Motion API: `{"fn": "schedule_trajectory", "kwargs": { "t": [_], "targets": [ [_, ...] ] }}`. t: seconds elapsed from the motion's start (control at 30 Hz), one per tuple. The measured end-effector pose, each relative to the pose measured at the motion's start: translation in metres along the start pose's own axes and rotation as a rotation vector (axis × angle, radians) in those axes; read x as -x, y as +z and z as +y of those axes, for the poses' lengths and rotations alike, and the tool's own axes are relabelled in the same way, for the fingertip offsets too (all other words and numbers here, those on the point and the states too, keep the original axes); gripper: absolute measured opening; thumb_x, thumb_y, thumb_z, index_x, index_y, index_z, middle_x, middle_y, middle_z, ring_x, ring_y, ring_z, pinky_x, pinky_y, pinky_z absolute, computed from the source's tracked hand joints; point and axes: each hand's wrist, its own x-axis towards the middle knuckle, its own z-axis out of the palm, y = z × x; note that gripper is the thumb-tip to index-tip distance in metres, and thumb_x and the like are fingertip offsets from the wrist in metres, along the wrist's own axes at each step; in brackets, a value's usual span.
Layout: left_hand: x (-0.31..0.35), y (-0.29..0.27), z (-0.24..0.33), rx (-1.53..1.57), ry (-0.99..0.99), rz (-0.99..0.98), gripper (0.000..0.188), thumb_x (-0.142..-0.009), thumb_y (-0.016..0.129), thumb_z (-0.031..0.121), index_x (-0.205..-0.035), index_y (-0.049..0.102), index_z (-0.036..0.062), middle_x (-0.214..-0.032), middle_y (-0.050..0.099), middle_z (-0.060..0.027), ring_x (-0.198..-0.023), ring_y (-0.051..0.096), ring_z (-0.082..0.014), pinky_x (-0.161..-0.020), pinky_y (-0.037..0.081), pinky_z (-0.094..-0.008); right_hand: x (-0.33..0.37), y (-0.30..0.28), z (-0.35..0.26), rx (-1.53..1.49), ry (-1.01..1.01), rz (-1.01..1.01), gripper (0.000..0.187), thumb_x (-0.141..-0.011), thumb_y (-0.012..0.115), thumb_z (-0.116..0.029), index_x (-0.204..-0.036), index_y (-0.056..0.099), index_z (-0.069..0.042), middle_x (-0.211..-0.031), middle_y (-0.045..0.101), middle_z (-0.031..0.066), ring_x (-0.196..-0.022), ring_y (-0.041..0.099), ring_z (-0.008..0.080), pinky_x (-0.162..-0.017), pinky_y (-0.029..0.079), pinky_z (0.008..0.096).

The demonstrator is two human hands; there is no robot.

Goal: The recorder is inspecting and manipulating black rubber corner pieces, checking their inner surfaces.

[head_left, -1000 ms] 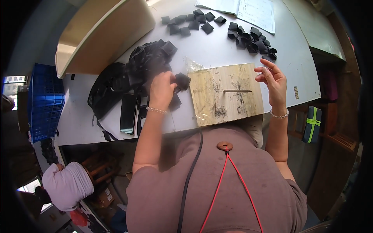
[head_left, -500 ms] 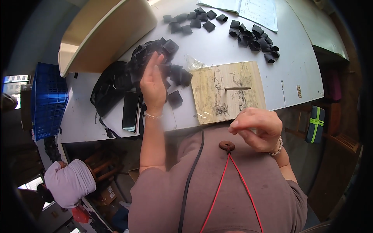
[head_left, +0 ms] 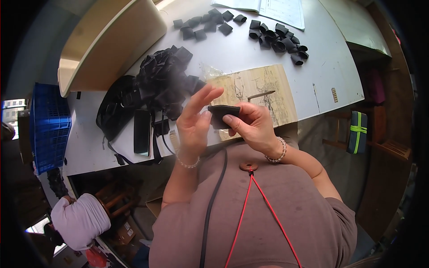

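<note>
My right hand (head_left: 255, 128) pinches a small black fabric piece (head_left: 222, 117), folded flat and roughly square, between thumb and fingers in front of my chest. Beside its left edge is my left hand (head_left: 195, 121), fingers stretched and apart; whether its thumb touches the piece I cannot tell. Under and beyond the hands lies a wooden board (head_left: 275, 79) with dark scuffs and clear plastic film on one side. A pointed metal rod (head_left: 261, 94) rests on the board. To the left is a heap of similar black pieces (head_left: 163, 71).
Black tube-shaped pieces (head_left: 279, 39) and flatter ones (head_left: 210, 21) lie farther back on the white table (head_left: 328, 58), near an open notebook (head_left: 281, 12). A phone (head_left: 142, 133) and black bag (head_left: 115, 105) sit left. Another person (head_left: 80, 221) is at lower left.
My left hand has come from the black heap to beside my right hand. A black piece now shows in my right hand, which has moved left and away from my chest.
</note>
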Motion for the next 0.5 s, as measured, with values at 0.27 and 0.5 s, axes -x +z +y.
{"fn": "schedule_trajectory", "kwargs": {
  "t": [0.27,0.5],
  "targets": [
    [-0.016,0.008,0.023,-0.258,-0.183,-0.306,0.016,-0.076,0.064,-0.003,-0.091,0.069,0.0012,-0.082,0.064,-0.0075,-0.07,0.06,-0.0108,-0.06,0.047,-0.0217,0.012,-0.026,-0.022,0.571,-0.365,-0.035,0.012,-0.076,0.069,-0.005,-0.082,0.06,0.0,-0.065,0.058,0.0053,-0.055,0.056,0.0126,-0.052,0.044,0.0223],
    [-0.007,0.038,0.016,-0.393,0.094,-0.232,0.021,-0.071,0.068,-0.007,-0.09,0.069,0.0027,-0.082,0.064,-0.0069,-0.07,0.06,-0.0109,-0.061,0.048,-0.0212,0.029,-0.043,-0.035,0.638,-0.527,0.29,0.017,-0.074,0.073,-0.008,-0.073,0.057,-0.002,-0.063,0.054,0.0038,-0.052,0.052,0.0087,-0.047,0.04,0.0209]
  ]
}}
